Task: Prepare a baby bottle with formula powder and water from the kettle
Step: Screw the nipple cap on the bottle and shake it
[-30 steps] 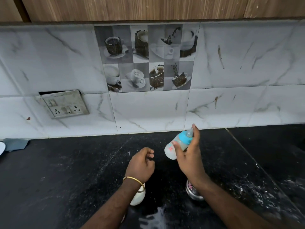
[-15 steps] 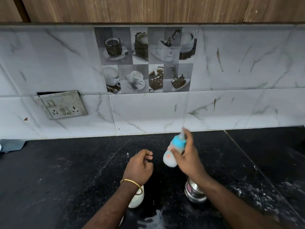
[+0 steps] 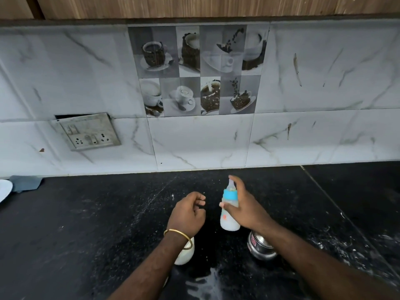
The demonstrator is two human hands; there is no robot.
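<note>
My right hand [image 3: 246, 208] grips a small baby bottle [image 3: 229, 217] with a blue collar and clear teat, held nearly upright above the black counter [image 3: 97, 230]. Milky white liquid fills the bottle's lower part. My index finger lies along the teat. Just left of the bottle, my left hand [image 3: 188, 213] hovers with its fingers loosely curled and nothing in it; a gold bangle circles the wrist. A small steel container [image 3: 259, 245] stands under my right forearm. A white cup [image 3: 185, 254] peeks out beneath my left wrist.
A wet spill [image 3: 205, 284] spreads on the counter near the front edge. White powder specks dust the counter's right side [image 3: 346, 245]. A white plate edge [image 3: 4, 189] and a grey cloth [image 3: 25, 182] lie far left. A switch plate [image 3: 88, 133] hangs loose on the tiled wall.
The bottle has swung from tilted, teat pointing up-right, to nearly upright and sits a little lower. My left hand has barely moved.
</note>
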